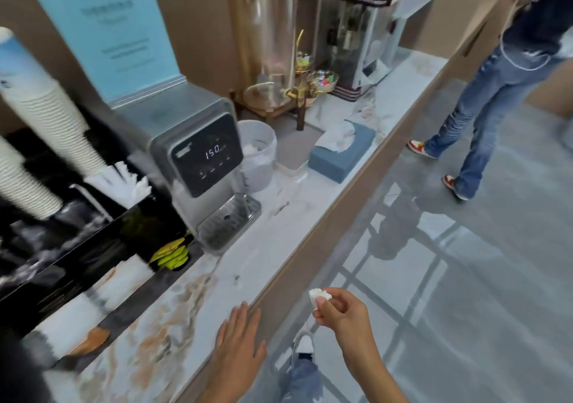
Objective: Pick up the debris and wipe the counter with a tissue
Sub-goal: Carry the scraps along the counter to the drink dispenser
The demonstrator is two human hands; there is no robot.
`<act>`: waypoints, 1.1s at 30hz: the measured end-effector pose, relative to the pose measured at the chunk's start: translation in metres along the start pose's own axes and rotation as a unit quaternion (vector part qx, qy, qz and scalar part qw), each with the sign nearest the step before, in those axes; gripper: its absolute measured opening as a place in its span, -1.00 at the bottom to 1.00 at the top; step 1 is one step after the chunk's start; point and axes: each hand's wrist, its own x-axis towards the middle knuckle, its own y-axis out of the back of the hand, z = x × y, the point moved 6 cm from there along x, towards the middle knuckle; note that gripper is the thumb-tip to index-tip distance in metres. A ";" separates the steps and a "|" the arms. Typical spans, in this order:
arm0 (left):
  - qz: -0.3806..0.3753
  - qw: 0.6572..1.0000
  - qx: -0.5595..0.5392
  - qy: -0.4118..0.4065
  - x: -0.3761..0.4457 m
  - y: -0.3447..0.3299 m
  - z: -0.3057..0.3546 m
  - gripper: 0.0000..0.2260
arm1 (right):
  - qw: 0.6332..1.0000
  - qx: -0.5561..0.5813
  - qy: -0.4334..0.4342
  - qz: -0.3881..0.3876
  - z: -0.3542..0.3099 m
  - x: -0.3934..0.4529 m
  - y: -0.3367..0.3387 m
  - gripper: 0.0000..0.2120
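Note:
My right hand (339, 311) is pinched shut on a small crumpled white tissue (319, 295), held in the air just off the counter's front edge. My left hand (238, 336) lies flat and open on the marble counter (248, 247) near that edge, fingers spread. A few small dark specks of debris (237, 277) lie on the counter ahead of my left hand, and a longer dark scrap (280, 209) lies beside the water dispenser's tray. A blue tissue box (341, 151) with a white sheet sticking up stands farther along the counter.
A grey water dispenser (198, 154) showing 150 stands at the counter's back, with a small white bin (259, 151) beside it. Stacked paper cups (37, 102) and a black organiser (77, 247) fill the left. A popcorn machine (353, 37) is at the far end. A person in jeans (483, 99) stands on the floor to the right.

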 end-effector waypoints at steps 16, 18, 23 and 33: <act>0.019 1.000 -0.014 -0.009 0.193 0.051 0.102 -0.42 | 0.999 -0.048 0.022 0.009 -0.114 0.208 0.030 -0.85; 0.022 1.000 -0.006 0.010 0.209 0.055 0.103 -0.41 | 0.998 -0.051 0.025 -0.008 -0.128 0.234 0.023 -0.85; 0.037 0.996 -0.010 0.076 0.243 0.072 0.114 -0.32 | 0.995 -0.058 0.029 -0.078 -0.162 0.308 -0.002 -0.87; 0.070 0.966 -0.050 0.242 0.295 0.085 0.138 -0.15 | 0.946 -0.126 0.057 -0.294 -0.223 0.416 -0.093 -0.89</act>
